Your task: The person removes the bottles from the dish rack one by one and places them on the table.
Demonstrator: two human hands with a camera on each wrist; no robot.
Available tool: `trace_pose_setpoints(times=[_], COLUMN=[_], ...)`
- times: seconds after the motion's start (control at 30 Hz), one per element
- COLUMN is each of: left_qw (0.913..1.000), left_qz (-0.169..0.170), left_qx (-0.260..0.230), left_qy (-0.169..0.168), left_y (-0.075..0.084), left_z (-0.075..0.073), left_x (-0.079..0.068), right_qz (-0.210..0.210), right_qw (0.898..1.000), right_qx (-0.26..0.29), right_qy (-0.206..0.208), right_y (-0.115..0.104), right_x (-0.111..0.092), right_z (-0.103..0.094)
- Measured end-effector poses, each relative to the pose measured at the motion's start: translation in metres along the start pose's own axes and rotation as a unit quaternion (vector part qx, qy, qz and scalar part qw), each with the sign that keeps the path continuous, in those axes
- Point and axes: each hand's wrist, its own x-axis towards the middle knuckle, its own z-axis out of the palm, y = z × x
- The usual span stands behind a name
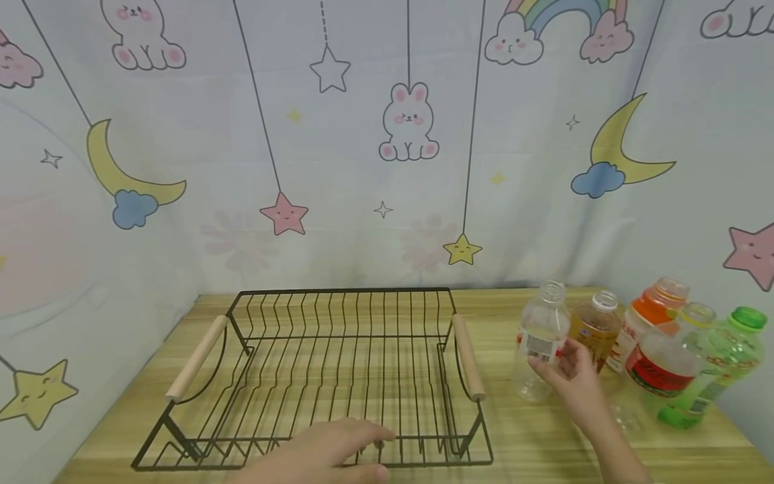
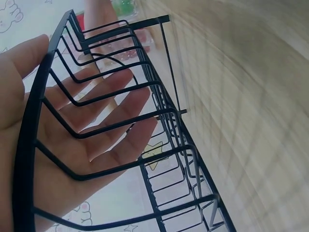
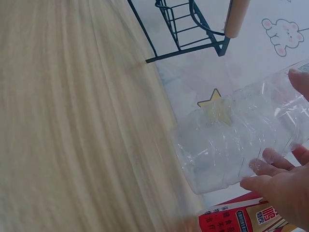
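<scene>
My right hand [image 1: 574, 383] grips a clear plastic bottle [image 1: 547, 319], capless, standing upright to the right of the rack. In the right wrist view, thumb and fingers lie on opposite sides of the bottle [image 3: 236, 130], whose base points toward the tabletop. The black wire dish rack [image 1: 345, 291] has a wooden handle at each end and holds nothing. My left hand [image 1: 320, 450] is at the rack's near side, fingers loosely extended. Through the rack wires, the left wrist view shows the spread fingers [image 2: 116, 92] and palm, with nothing held.
Right of the held bottle stand a brown-labelled bottle [image 1: 595, 329], an orange-and-white bottle [image 1: 659, 302], a red-labelled clear bottle [image 1: 662, 366] and a green bottle [image 1: 728, 349]. A cartoon-printed curtain [image 1: 357, 168] hangs behind the wood-grain table [image 1: 508, 444].
</scene>
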Motion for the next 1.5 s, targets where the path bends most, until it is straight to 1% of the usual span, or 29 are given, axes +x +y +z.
trace_pose_setpoints(times=[0.23, 0.4, 0.6, 1.17, 1.33, 1.43, 1.5], left_qw=[1.0000, 1.0000, 0.9999, 0.9998, 0.9999, 0.9999, 0.9999], left_qz=[0.001, -0.003, 0.003, 0.001, -0.003, -0.001, 0.000], left_qx=[-0.004, -0.007, 0.004, 0.011, 0.010, 0.009, 0.006], left_qy=[0.001, 0.002, 0.009, 0.015, 0.012, 0.012, 0.011], left_y=[-0.003, -0.003, -0.003, 0.000, 0.000, 0.001, 0.001], left_z=[0.001, 0.001, 0.002, 0.001, 0.001, 0.001, 0.000], left_x=[0.000, 0.000, 0.000, -0.001, 0.000, 0.000, -0.001], right_qz=[-0.004, -0.005, -0.012, -0.024, -0.022, -0.030, -0.046], right_qw=[1.000, 1.000, 1.000, 0.999, 1.000, 0.999, 0.999], right_qx=[0.014, 0.010, 0.011, 0.022, 0.016, 0.009, 0.013], right_qy=[0.008, 0.009, 0.016, 0.004, 0.003, 0.008, 0.015], right_y=[0.004, 0.009, 0.011, 0.011, 0.011, 0.009, 0.008], right_x=[0.000, 0.001, 0.001, 0.000, 0.000, -0.001, -0.002], right_z=[0.004, 0.005, 0.006, 0.006, 0.005, 0.005, 0.005])
